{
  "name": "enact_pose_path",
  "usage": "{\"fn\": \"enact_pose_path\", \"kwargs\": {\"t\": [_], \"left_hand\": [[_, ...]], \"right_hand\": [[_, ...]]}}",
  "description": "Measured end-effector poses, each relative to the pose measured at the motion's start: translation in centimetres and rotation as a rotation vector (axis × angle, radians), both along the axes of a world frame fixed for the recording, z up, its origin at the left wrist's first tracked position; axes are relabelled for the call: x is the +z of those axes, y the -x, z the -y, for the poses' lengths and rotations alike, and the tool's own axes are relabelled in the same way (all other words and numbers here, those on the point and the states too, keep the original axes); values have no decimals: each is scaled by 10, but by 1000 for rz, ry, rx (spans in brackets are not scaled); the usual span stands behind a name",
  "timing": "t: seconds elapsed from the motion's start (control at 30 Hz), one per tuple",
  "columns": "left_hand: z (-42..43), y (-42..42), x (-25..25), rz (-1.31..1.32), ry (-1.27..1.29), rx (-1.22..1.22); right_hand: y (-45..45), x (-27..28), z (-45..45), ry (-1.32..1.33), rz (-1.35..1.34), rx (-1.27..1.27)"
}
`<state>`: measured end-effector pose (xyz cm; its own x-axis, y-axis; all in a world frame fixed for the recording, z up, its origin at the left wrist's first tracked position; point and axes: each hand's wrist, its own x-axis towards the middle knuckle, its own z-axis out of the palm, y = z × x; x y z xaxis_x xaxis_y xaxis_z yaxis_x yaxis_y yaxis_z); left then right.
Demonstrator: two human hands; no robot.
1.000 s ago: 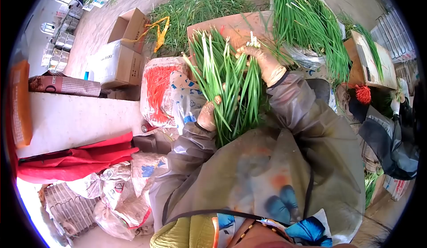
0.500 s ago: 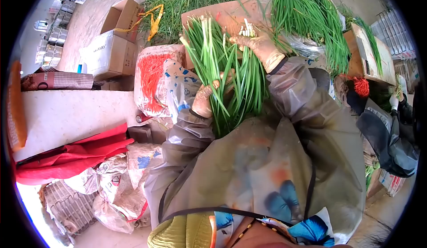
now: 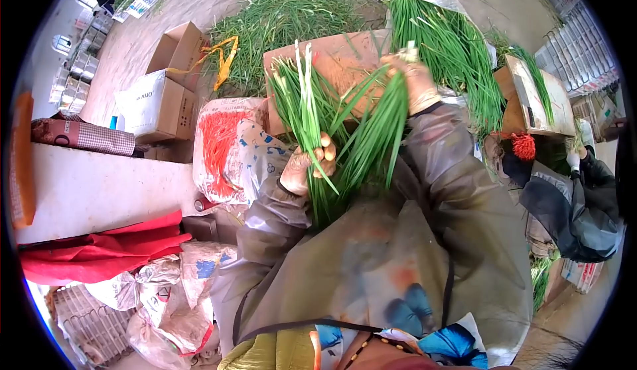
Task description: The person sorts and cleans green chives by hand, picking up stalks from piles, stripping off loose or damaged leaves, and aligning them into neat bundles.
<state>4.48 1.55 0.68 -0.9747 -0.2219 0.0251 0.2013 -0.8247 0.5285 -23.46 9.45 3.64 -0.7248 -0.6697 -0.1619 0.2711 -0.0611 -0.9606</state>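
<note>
My gloved left hand [image 3: 307, 166] has its fingers wrapped round a few long Chinese chives [image 3: 306, 108], pale ends pointing away from me. More chives lie beneath, over the edge of a brown board [image 3: 348, 58]. Farther right, my right hand [image 3: 416, 81], slightly blurred, closes on a bunch of chives [image 3: 385, 124]. That bunch's white ends stick up past the fingers, and its green leaves hang toward my lap. Both hands are in front of my grey translucent smock.
A heap of loose greens [image 3: 285, 25] lies behind the board. More chives [image 3: 441, 52] are piled at right. A sack with red ties [image 3: 222, 148] stands at left, near cardboard boxes [image 3: 169, 95]. Another person's dark sleeve [image 3: 597, 184] shows at far right.
My right hand has moved right, drawing its chives apart from those at my left hand. The left hand stays closed on its stalks. The camera view has tilted slightly upward.
</note>
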Motion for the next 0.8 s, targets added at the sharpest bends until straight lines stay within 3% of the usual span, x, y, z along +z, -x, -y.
{"fn": "enact_pose_path", "kwargs": {"t": [0.07,0.13,0.17,0.2,0.27,0.33,0.47,0.6,0.63,0.67,0.73,0.8], "left_hand": [[1,-13,5,49,51,38],[7,-29,6,97,80,108],[7,-34,10,172,164,182],[7,-36,13,243,248,259],[8,-34,14,282,307,319],[6,-26,20,409,420,401],[1,-11,13,407,488,375],[-14,0,6,465,523,368],[-12,-4,1,473,557,233],[-15,-2,-4,467,569,199],[-23,-5,-3,487,582,190],[-23,-10,-2,481,523,210]], "right_hand": [[54,-7,-13,-187,-284,-235],[99,-20,-31,-107,-364,-436],[116,-27,-44,-244,-419,-419],[126,-29,-48,-378,-480,-400],[73,9,-49,-126,-458,-23],[40,21,-48,-68,-321,256],[-2,9,-32,62,94,319],[-62,27,-7,10,188,377],[-70,22,3,93,287,390],[-81,42,6,139,289,394],[-70,22,23,117,26,422],[-66,9,28,55,47,423]]}}
